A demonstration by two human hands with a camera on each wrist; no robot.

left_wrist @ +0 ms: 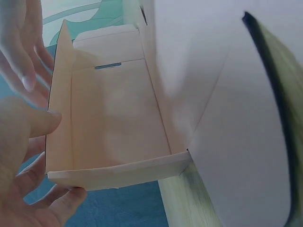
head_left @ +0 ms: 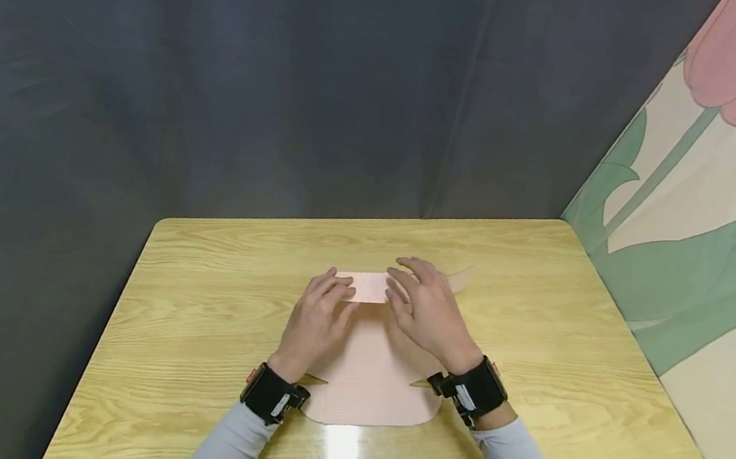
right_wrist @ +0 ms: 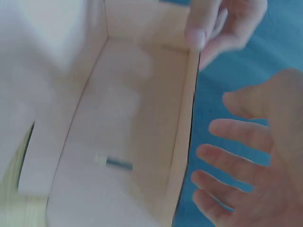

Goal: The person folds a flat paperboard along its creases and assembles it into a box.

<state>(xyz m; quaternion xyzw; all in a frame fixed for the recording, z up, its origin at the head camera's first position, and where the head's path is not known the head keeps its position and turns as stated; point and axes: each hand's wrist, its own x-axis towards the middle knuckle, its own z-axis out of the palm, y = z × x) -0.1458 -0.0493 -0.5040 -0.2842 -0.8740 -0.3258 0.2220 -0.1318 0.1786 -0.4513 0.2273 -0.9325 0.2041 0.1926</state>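
A pale pink cardboard box blank (head_left: 372, 374), partly folded, stands on the table. Its far part is raised with bent walls, and the near flap lies toward the person. My left hand (head_left: 313, 322) pinches the raised end at its left corner. In the left wrist view the thumb of that left hand (left_wrist: 21, 132) presses the inside of a narrow wall, with fingers behind and under it. A side flap (left_wrist: 118, 175) there is folded up. My right hand (right_wrist: 255, 156) hovers beside the long edge, fingers extended and apart from the cardboard. A small slot (right_wrist: 119, 163) shows in the panel.
The wood-grain table (head_left: 208, 317) lies under the cardboard. A dark curtain (head_left: 323, 88) hangs behind its far edge, and a wall with painted tulips (head_left: 716, 224) borders the right side. A loose flap (head_left: 461, 278) juts out past the right hand.
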